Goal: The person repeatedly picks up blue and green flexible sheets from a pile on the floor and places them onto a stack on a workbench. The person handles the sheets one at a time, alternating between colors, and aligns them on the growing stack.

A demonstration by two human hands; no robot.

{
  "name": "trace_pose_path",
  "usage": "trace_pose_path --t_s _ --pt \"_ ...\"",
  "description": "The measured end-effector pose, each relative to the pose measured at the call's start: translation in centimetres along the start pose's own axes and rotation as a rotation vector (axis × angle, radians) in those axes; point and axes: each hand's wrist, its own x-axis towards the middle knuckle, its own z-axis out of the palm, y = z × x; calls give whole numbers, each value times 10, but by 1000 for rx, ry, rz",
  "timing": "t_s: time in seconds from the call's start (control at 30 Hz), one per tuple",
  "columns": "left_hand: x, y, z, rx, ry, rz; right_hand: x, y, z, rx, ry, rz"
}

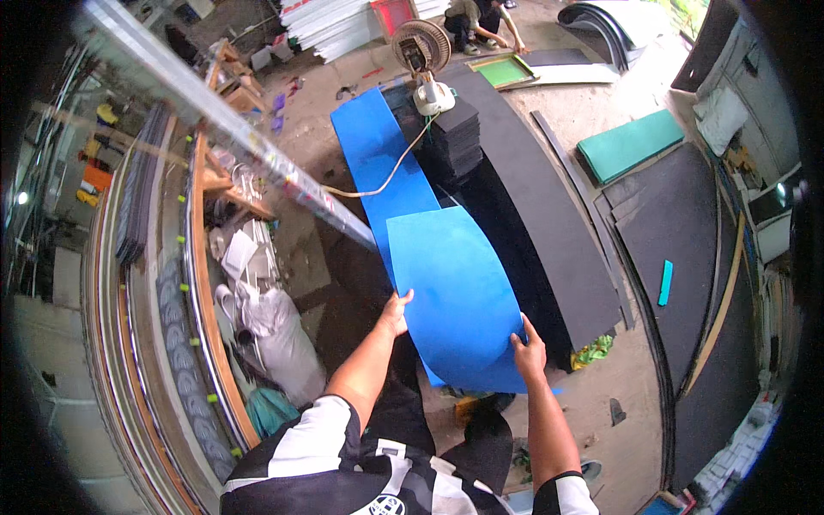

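Observation:
A bright blue foam-like sheet [455, 292] is held up in front of me, bowed along its length. My left hand [395, 314] grips its left edge, with the thumb showing on top. On the opposite edge, my right hand [529, 350] holds it with thumb and fingers, most of the fingers hidden beneath. Under and beyond this sheet lies another blue sheet [373, 137], stretching away to the far left. Black sheets [549, 223] lie to the right of it.
A fan [421, 51] stands by a stack of black blocks [457, 137], its cord crossing the far blue sheet. A metal pole [257, 154] slants in from upper left. Green sheets [631, 144] lie at right. Another person [485, 26] crouches at the back beside a green-filled frame [505, 71].

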Motion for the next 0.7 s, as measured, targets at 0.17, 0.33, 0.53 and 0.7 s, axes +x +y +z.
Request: trace_pose_path --t_s 0.17,0.33,0.53,0.7 --pt "73 32 -64 16 89 -4 65 -54 72 -159 2 79" --pt "122 38 -145 -24 267 163 144 -99 152 -253 -75 91" --pt "83 -13 -114 346 456 -375 199 -116 196 -251 -39 142" --pt "129 -18 -145 291 470 54 169 -43 159 -277 -168 213"
